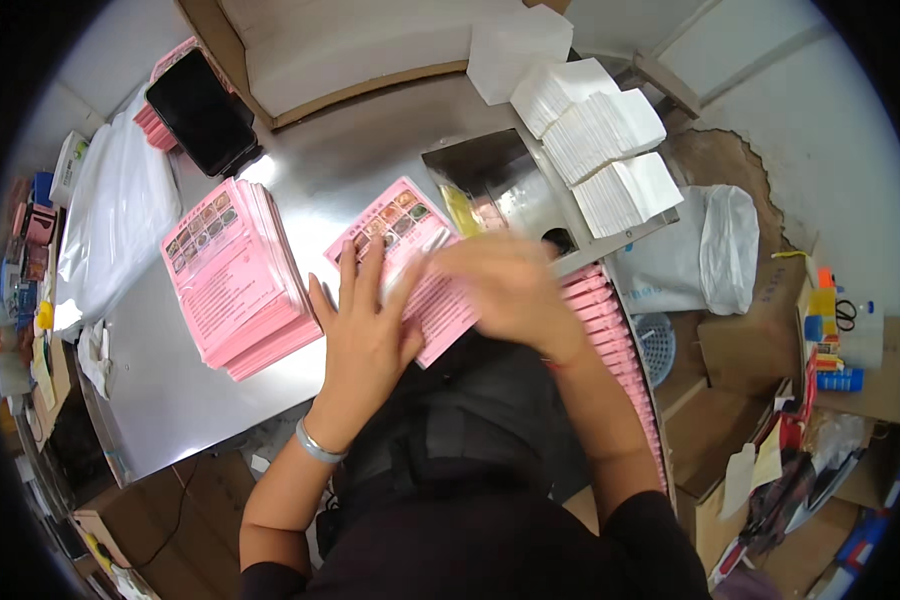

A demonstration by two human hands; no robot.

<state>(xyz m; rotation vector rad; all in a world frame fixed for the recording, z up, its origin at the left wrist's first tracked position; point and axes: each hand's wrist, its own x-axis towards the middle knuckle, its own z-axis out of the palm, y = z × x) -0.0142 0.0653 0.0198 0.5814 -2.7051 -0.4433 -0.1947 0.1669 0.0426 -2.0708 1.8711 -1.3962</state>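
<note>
A pink printed packet (395, 215) with rows of small food pictures lies slanted on the metal table in front of me. My left hand (363, 325) rests on its left side, fingers stretched and spread. Over the packet's right edge is my right hand (515, 290), its fingers smeared by motion, so what they hold cannot be told. A narrow white piece (433, 242) shows on the packet between both hands; its kind is unclear. To the left of my left hand stands a thick stack of similar pink packets (235, 285).
A metal bin (490, 165) with yellow wrapping inside sits behind my right hand, beside stacked white folded napkins (595, 125). A black phone (202, 112) stands at the back left, near clear plastic bags (120, 215). Rows of pink packets (610, 330) fill a box at the right.
</note>
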